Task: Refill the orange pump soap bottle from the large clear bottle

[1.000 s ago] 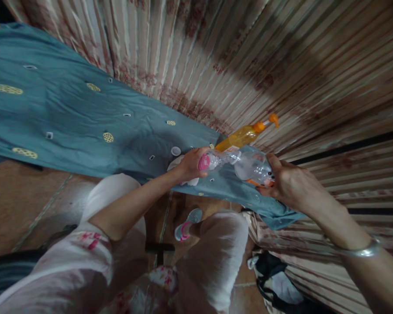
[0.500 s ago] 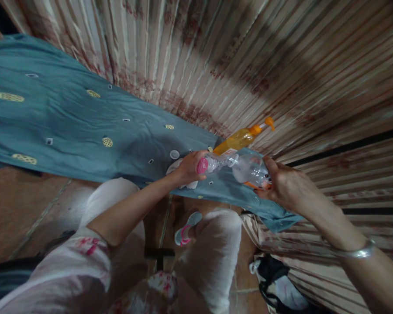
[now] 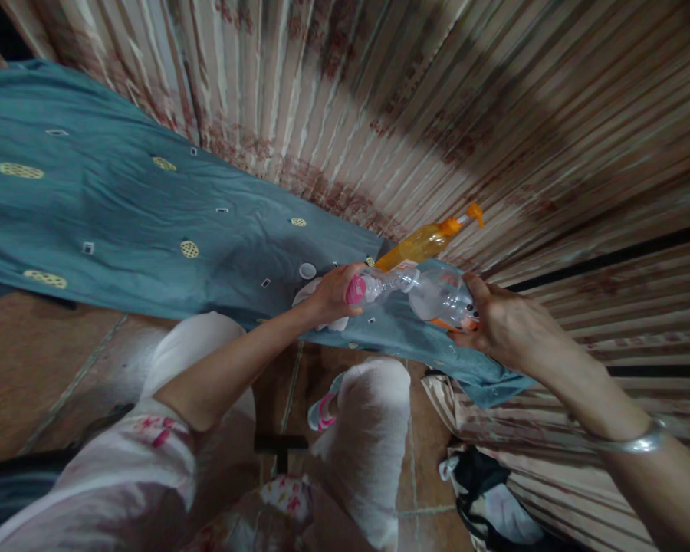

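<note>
My left hand (image 3: pixel 334 295) is closed around a small clear plastic bottle (image 3: pixel 373 288) with a pink label, lying sideways in the air. My right hand (image 3: pixel 501 320) grips the base end of a wider clear plastic bottle (image 3: pixel 437 297), which has some orange and dark marks near its lower end. The two bottles point at each other, their necks meeting in the middle; whether any liquid passes between them I cannot make out. Behind them is a pump bottle (image 3: pixel 418 247) of yellow-orange liquid with an orange pump head. A small white cap (image 3: pixel 307 271) lies left of my left hand.
A teal cloth with pineapple prints (image 3: pixel 120 207) covers the long narrow surface. Some white crumpled material (image 3: pixel 306 293) lies partly under my left wrist. Pleated curtain (image 3: pixel 345 92) hangs close behind and to the right. A black and white bundle (image 3: pixel 494 491) rests low at right.
My right knee has shifted a little to the left, covering more of the shoe. Both hands and the two bottles stay almost where they were.
</note>
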A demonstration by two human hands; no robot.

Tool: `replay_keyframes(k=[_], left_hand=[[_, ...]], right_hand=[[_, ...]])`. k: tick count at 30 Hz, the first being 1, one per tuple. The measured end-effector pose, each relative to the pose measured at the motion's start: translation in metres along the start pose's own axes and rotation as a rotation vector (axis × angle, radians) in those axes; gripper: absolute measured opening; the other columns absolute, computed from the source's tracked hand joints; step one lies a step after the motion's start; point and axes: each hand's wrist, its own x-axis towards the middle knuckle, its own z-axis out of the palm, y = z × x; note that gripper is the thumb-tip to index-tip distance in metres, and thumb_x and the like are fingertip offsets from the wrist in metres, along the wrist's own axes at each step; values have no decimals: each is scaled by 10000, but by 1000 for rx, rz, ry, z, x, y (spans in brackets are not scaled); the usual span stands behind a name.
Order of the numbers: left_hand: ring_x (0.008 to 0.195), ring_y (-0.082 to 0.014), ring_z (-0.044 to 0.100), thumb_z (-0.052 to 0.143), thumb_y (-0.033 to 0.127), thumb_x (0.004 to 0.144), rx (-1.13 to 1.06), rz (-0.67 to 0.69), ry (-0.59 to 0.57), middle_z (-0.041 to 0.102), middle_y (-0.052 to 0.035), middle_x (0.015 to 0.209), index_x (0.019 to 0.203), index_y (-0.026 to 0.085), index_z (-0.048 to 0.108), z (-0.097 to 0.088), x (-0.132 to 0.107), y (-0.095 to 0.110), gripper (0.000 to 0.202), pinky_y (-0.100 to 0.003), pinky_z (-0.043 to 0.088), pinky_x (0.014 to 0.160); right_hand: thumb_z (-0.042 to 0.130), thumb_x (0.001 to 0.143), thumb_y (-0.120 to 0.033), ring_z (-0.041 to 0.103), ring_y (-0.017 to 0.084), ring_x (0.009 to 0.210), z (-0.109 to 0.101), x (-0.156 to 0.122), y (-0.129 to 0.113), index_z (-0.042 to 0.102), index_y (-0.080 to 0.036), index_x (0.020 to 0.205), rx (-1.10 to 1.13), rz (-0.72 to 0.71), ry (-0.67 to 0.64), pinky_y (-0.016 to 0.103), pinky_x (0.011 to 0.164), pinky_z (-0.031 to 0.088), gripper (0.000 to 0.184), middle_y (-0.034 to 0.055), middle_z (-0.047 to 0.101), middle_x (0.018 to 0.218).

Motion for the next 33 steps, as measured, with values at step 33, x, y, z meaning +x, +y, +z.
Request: replay_keyframes(k=[33], left_hand=[[1328,-395,722,901,216,703,-14,-24,11,738,-142,1473,1458,182,604,-2,-1,4,812,-538,580,1192]], right_hand=[[695,1007,-380,835,375,1039,-4,-3,-2,471,-30,1520,8,5,6,351,769,550,660,229,832,1066]])
